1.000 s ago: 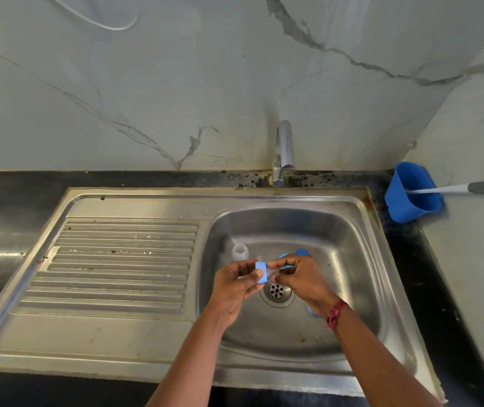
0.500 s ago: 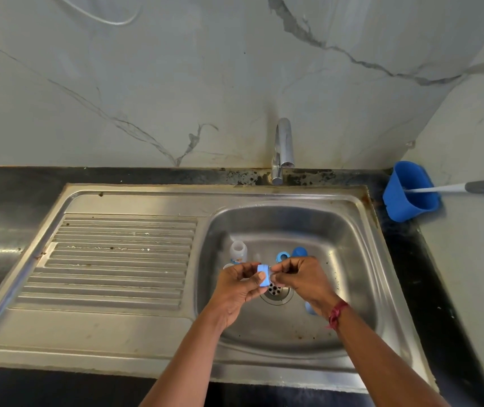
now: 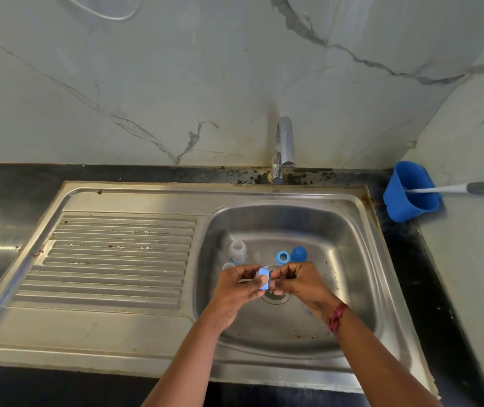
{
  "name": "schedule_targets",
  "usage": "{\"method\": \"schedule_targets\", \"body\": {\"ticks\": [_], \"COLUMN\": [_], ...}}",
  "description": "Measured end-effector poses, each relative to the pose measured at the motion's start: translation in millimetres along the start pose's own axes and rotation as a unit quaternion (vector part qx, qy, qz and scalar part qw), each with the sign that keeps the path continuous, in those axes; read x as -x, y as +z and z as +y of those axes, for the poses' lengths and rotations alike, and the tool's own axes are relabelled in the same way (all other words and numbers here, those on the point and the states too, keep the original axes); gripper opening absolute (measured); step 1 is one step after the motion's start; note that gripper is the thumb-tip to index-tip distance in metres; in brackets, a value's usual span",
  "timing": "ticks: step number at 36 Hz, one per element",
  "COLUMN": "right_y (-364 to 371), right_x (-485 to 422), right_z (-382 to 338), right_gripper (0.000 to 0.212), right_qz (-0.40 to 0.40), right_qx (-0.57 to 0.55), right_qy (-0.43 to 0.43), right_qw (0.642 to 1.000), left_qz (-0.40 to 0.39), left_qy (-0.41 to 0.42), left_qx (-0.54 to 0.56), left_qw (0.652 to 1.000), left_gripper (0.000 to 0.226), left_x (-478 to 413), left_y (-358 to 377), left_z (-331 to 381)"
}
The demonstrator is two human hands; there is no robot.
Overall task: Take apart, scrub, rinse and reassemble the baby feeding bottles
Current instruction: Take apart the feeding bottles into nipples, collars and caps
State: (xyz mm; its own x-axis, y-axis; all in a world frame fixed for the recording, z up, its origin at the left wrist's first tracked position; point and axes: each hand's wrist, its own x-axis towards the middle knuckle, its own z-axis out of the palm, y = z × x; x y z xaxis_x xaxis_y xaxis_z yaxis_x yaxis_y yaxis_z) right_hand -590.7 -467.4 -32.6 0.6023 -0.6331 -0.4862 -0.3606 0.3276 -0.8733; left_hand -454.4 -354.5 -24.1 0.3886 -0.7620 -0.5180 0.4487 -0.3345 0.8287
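Note:
Over the drain of the steel sink (image 3: pixel 352 259) my left hand (image 3: pixel 239 284) pinches a small light-blue bottle ring (image 3: pixel 263 278) between thumb and fingers. My right hand (image 3: pixel 299 284) meets it from the right, fingers curled at the ring's edge; what they grip is hidden. In the basin behind my hands stand a small clear bottle (image 3: pixel 237 251), a blue screw ring (image 3: pixel 282 257) and a blue cap (image 3: pixel 299 254). A small clear teat (image 3: pixel 256 256) stands between bottle and ring.
The tap (image 3: pixel 284 148) rises behind the basin, with no water running. A ribbed draining board (image 3: pixel 111 259) lies to the left. On the black counter at the right a blue cup (image 3: pixel 411 195) holds a long-handled brush (image 3: pixel 469 187). Marble wall behind.
Both hands stay together over the drain with the light-blue ring. The view has shifted a little, so the bottle, blue ring and cap behind the hands now show fully.

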Motion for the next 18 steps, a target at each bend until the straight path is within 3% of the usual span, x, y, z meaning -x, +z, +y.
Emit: {"method": "schedule_targets", "body": {"ticks": [5, 11, 18], "right_y": [1, 1, -2], "right_x": [2, 8, 14], "right_z": [8, 12, 14], "right_gripper": [0.022, 0.04, 0.032], "right_qz": [0.001, -0.021, -0.025], "right_qx": [0.016, 0.084, 0.135], "right_qy": [0.002, -0.03, -0.045], "right_qw": [1.0, 0.996, 0.989], "left_qz": [0.04, 0.034, 0.037], "left_qy": [-0.031, -0.071, -0.113], "left_qx": [0.022, 0.024, 0.03], "left_qw": [0.998, 0.997, 0.992], "left_gripper": [0.011, 0.028, 0.036], "left_x": [0, 2, -1], "left_y": [3, 10, 10], "left_z": [-12, -19, -24]}}
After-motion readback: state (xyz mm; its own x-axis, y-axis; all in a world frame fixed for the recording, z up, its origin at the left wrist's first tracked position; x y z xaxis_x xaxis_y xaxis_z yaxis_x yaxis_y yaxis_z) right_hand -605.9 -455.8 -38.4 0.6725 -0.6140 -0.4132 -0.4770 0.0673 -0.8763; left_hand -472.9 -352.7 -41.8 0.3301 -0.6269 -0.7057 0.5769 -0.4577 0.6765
